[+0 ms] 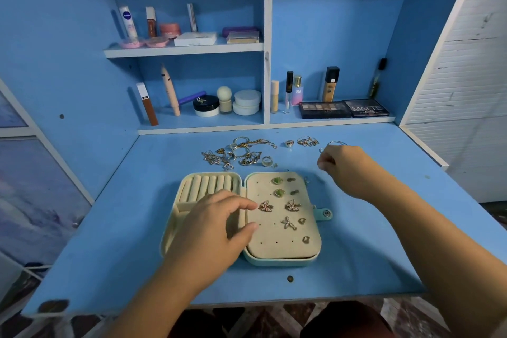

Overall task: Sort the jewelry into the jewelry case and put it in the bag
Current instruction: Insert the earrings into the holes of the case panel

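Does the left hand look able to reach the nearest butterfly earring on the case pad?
Probably yes. The left hand is open over the case, its forefinger tip right beside that earring, and nothing lies between them.

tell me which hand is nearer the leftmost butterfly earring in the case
Left. The left hand lies over the open jewelry case, its index fingertip right beside the butterfly earring. The right hand is curled beyond the case's far right corner, by the loose rings.
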A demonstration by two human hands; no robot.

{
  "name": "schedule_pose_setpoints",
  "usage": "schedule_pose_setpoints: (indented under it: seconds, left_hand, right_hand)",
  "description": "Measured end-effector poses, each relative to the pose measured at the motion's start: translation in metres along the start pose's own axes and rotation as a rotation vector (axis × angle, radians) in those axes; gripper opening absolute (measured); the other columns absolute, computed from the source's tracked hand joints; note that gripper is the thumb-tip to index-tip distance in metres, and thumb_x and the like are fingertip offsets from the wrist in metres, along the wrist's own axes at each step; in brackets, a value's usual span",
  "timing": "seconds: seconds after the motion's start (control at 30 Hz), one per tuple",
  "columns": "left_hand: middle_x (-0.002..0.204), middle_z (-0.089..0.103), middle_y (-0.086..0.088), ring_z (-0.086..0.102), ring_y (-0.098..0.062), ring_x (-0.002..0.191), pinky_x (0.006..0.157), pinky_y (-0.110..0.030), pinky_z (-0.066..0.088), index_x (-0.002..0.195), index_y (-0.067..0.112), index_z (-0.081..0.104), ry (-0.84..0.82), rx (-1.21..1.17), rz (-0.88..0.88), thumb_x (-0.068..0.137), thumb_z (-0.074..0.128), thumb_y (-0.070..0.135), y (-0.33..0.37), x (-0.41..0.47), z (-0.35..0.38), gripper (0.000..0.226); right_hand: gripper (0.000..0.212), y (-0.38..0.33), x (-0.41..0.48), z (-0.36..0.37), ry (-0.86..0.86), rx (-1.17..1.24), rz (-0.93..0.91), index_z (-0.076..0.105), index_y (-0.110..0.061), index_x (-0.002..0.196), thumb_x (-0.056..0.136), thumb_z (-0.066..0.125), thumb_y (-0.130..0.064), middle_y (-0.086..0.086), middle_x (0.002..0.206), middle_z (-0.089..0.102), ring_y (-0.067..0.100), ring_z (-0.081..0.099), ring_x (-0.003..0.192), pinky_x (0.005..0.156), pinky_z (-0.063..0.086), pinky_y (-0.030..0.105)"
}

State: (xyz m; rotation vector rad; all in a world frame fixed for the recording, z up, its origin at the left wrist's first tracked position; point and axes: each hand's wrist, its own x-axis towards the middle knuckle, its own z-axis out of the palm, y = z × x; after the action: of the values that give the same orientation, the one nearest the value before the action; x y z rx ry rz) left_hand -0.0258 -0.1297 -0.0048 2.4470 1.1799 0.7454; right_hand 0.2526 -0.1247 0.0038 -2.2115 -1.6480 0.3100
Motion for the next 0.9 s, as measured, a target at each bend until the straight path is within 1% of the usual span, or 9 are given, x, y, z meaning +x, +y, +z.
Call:
schedule_pose_setpoints:
  seconds: [0.1,0.2,0.3,0.4,0.5,0.6,0.73,0.83,0.9]
  left_hand:
    - [0.102,0.057,0.033,0.045,0.02,0.095,0.082,0.001,0.029,0.101,0.043,0.068,-0.082,0.075,0.027,0.084,0.065,0.048,0.001,0.001,-0.001,0.018]
    - [0.107,0.054,0.033,0.041,0.021,0.093,0.073,0.001,0.031,0.103,0.044,0.067,-0.093,0.121,0.029,0.087,0.059,0.05,0.003,0.001,0.001,0.019]
    - [0.106,0.054,0.032,0.045,0.021,0.088,0.069,-0.002,0.033,0.097,0.043,0.067,-0.098,0.091,0.008,0.085,0.062,0.047,0.002,0.0,0.003,0.013]
    - [0.104,0.053,0.032,0.048,0.018,0.086,0.065,-0.008,0.035,0.093,0.043,0.067,-0.115,0.017,-0.02,0.083,0.067,0.042,-0.002,0.0,0.006,0.01]
    - [0.104,0.053,0.032,0.05,0.013,0.09,0.068,-0.009,0.037,0.094,0.042,0.068,-0.112,-0.002,-0.034,0.082,0.067,0.041,-0.004,0.0,0.008,0.012]
    - [0.104,0.054,0.032,0.051,0.012,0.094,0.072,-0.008,0.038,0.094,0.041,0.069,-0.099,-0.008,-0.03,0.083,0.066,0.041,-0.005,0.0,0.009,0.012]
    - [0.101,0.057,0.029,0.051,0.009,0.101,0.082,-0.003,0.035,0.096,0.039,0.07,-0.072,-0.005,-0.013,0.083,0.068,0.041,-0.006,0.001,0.011,0.014]
    - [0.1,0.057,0.027,0.05,0.004,0.103,0.083,-0.005,0.035,0.104,0.038,0.069,-0.053,0.023,0.017,0.086,0.064,0.041,-0.003,0.003,0.012,0.018]
    - [0.1,0.057,0.026,0.046,0.003,0.103,0.08,-0.007,0.033,0.11,0.041,0.068,-0.055,0.056,0.047,0.091,0.057,0.041,0.0,0.005,0.013,0.021]
  right_hand:
    - [0.011,-0.018,-0.026,-0.002,0.011,0.101,-0.141,0.061,-0.02,0.091,0.095,0.052,-0.016,-0.003,0.088,0.064,0.017,0.059,0.076,0.065,0.047,0.025]
    - [0.009,-0.038,-0.046,0.003,-0.03,0.134,-0.246,0.063,-0.022,0.096,0.095,0.054,-0.023,-0.01,0.09,0.057,0.011,0.055,0.08,0.065,0.038,0.01]
    - [0.008,-0.054,-0.06,0.01,-0.043,0.148,-0.331,0.063,-0.023,0.096,0.093,0.056,-0.025,-0.011,0.091,0.051,0.007,0.044,0.09,0.072,0.031,0.014]
    - [0.015,-0.064,-0.068,0.023,-0.053,0.065,-0.396,0.065,-0.027,0.103,0.093,0.056,-0.032,-0.008,0.103,0.052,0.011,0.038,0.101,0.086,0.032,0.024]
    - [0.019,-0.067,-0.075,0.038,-0.002,-0.008,-0.368,0.066,-0.032,0.105,0.092,0.055,-0.039,-0.009,0.108,0.048,0.014,0.034,0.108,0.087,0.03,0.031]
    - [0.018,-0.061,-0.079,0.044,0.088,0.095,-0.345,0.067,-0.033,0.103,0.089,0.059,-0.042,-0.012,0.104,0.046,0.015,0.036,0.104,0.085,0.031,0.031]
    - [0.017,-0.038,-0.063,0.027,0.192,0.248,-0.204,0.066,-0.03,0.106,0.094,0.054,-0.03,-0.009,0.101,0.049,0.013,0.042,0.099,0.08,0.03,0.023]
    - [0.027,-0.022,-0.041,0.013,0.088,0.233,-0.02,0.06,-0.022,0.12,0.098,0.046,-0.029,-0.002,0.108,0.055,0.014,0.051,0.093,0.074,0.033,0.022]
    - [0.034,-0.019,-0.031,0.012,0.0,0.215,0.024,0.055,-0.02,0.128,0.099,0.042,-0.031,0.0,0.115,0.058,0.014,0.053,0.093,0.076,0.037,0.024]
